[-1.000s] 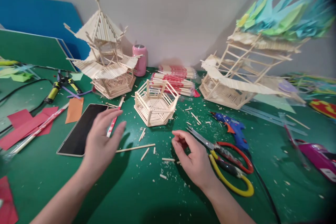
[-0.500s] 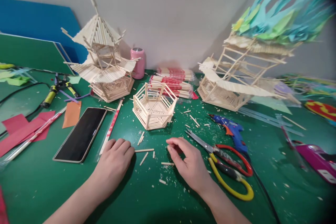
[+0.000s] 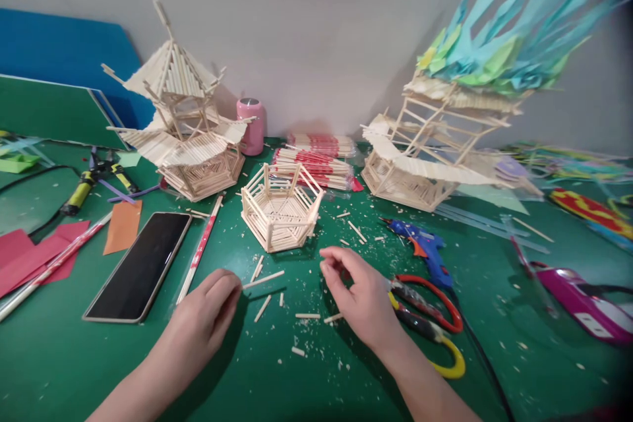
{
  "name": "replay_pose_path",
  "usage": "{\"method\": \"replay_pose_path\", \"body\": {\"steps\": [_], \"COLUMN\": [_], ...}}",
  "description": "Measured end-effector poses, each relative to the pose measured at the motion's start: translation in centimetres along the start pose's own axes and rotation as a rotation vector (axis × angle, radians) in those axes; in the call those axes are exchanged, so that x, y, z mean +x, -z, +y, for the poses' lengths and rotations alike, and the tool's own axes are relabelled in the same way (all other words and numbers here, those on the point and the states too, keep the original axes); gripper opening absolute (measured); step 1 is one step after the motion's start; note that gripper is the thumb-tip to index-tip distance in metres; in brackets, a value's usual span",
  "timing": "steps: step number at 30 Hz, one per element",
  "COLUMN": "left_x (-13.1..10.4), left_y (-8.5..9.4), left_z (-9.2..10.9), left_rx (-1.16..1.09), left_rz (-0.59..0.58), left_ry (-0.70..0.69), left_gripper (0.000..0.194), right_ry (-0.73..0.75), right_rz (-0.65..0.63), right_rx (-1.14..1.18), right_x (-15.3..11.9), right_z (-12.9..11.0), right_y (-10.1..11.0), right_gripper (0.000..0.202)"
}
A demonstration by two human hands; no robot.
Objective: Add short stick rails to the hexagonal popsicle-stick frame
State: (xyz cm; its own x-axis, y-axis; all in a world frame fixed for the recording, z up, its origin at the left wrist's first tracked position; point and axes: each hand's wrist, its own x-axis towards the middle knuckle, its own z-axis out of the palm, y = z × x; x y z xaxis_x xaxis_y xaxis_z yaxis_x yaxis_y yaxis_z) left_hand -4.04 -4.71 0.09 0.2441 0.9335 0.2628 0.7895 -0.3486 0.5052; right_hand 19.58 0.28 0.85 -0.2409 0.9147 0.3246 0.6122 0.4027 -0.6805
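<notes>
My left hand [image 3: 208,313] pinches one end of a short, thin wooden stick [image 3: 264,280], lifted a little off the table and pointing right. My right hand [image 3: 359,293] is loosely curled, with a gap between thumb and fingers and nothing visible in it. It covers the blades of the scissors [image 3: 432,323], whose red and yellow handles show behind it; contact cannot be made out. A six-sided frame of wooden sticks [image 3: 279,237] stands upright beyond my hands. Short cut pieces [image 3: 263,308] lie between them.
A blue glue gun [image 3: 422,247] with a cord lies right. A phone [image 3: 138,270] and a wrapped stick bundle [image 3: 200,247] lie left. Behind stand a stick pagoda [image 3: 182,119], a pink canister [image 3: 251,125], stick packs [image 3: 316,161] and a paper-topped stick model [image 3: 440,145].
My left hand has lifted and turned, raising the stick from the table. My right hand has shifted over the scissor blades. The whole view has moved slightly.
</notes>
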Motion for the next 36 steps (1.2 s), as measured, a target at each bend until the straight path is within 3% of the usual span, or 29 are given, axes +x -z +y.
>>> {"method": "replay_pose_path", "body": {"steps": [3, 9, 16, 21, 28, 36], "left_x": [1.7, 4.7, 5.2, 5.8, 7.3, 9.0], "left_y": [0.1, -0.5, -0.4, 1.5, 4.9, 5.7], "left_z": [0.6, 0.4, -1.0, -1.1, 0.3, 1.3], "left_rx": [-0.055, -0.057, -0.085, -0.086, -0.041, 0.003], "left_rz": [-0.019, -0.045, -0.096, -0.102, -0.067, -0.103], "left_ry": [0.033, 0.087, 0.092, 0.067, -0.041, -0.107], "left_gripper": [0.019, 0.021, 0.020, 0.020, 0.021, 0.023], "right_ry": [-0.033, -0.031, 0.018, 0.018, -0.015, -0.081], "right_rz": [0.047, -0.029, -0.083, -0.078, -0.090, -0.182], "right_rx": [-0.007, 0.012, 0.083, 0.130, 0.211, 0.352], "right_x": [1.7, 4.5, 5.4, 6.4, 8.7, 9.7], "right_z": [0.6, 1.3, 1.6, 0.8, -0.8, -0.5], "right_y": [0.1, -1.0, -1.7, -1.0, 0.6, 1.9], "right_gripper": [0.021, 0.014, 0.012, 0.013, 0.021, 0.027]}}
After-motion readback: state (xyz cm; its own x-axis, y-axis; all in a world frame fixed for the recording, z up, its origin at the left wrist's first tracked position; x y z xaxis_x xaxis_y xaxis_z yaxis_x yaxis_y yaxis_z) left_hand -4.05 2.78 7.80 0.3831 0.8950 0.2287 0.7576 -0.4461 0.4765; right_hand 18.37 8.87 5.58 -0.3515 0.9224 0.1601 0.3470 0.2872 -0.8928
